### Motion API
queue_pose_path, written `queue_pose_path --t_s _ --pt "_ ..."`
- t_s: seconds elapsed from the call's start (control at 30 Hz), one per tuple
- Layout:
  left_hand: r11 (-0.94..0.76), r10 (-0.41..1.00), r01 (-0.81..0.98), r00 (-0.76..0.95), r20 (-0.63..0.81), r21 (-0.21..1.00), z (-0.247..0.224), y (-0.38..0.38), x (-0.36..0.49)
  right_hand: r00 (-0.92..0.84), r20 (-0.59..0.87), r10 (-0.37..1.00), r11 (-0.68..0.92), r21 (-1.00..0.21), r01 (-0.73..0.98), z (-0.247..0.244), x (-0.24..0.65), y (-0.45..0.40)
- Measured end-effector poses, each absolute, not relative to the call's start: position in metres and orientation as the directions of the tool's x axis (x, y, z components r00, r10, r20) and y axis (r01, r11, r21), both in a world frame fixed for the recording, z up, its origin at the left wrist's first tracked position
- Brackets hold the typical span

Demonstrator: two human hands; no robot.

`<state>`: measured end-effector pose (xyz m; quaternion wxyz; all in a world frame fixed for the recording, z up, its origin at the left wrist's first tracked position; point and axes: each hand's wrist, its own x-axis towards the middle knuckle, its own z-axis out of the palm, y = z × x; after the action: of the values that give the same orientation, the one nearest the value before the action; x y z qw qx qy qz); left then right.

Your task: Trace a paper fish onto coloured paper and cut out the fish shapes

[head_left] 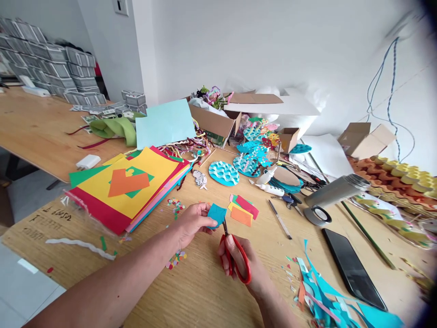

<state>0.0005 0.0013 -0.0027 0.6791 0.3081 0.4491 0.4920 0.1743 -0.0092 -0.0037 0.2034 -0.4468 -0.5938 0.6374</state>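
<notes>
A small piece of blue paper point(216, 216) is pinched between the thumb and fingers of my left hand point(195, 223), held above the wooden table. My right hand point(239, 259) grips red-handled scissors point(246, 269), fingers through the loops. The scissor blades point up and away from me and meet the lower right edge of the blue paper. How far they are parted is hard to make out. Just beyond lie small cut rectangles of orange paper point(241, 216) and red paper point(247, 206), with yellow, pink and green pieces partly under them.
Coloured sheets point(153, 177) are stacked at left. A black phone point(353, 269), blue paper scraps point(321, 291), a pen point(280, 219) and a metal flask point(337, 189) lie at right. Wavy blue ovals point(224, 173), glue bottles point(269, 189) and a cardboard box point(211, 120) sit farther back.
</notes>
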Motion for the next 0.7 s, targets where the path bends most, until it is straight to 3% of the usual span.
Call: queue_pose_path --t_s 0.53,0.7 --pt "0.391 0.919 -0.443 0.233 -0.317 0.807 0.0035 -0.0012 -0.0008 -0.638 -0.228 0.736 -0.322 -0.946 -0.033 -0.01 0.1782 -0.0118" --pt "0.404 0.913 -0.44 0.252 -0.322 0.802 0.0032 -0.0011 -0.0001 -0.647 -0.227 0.728 -0.343 -0.938 -0.056 -0.0118 0.1803 -0.0117"
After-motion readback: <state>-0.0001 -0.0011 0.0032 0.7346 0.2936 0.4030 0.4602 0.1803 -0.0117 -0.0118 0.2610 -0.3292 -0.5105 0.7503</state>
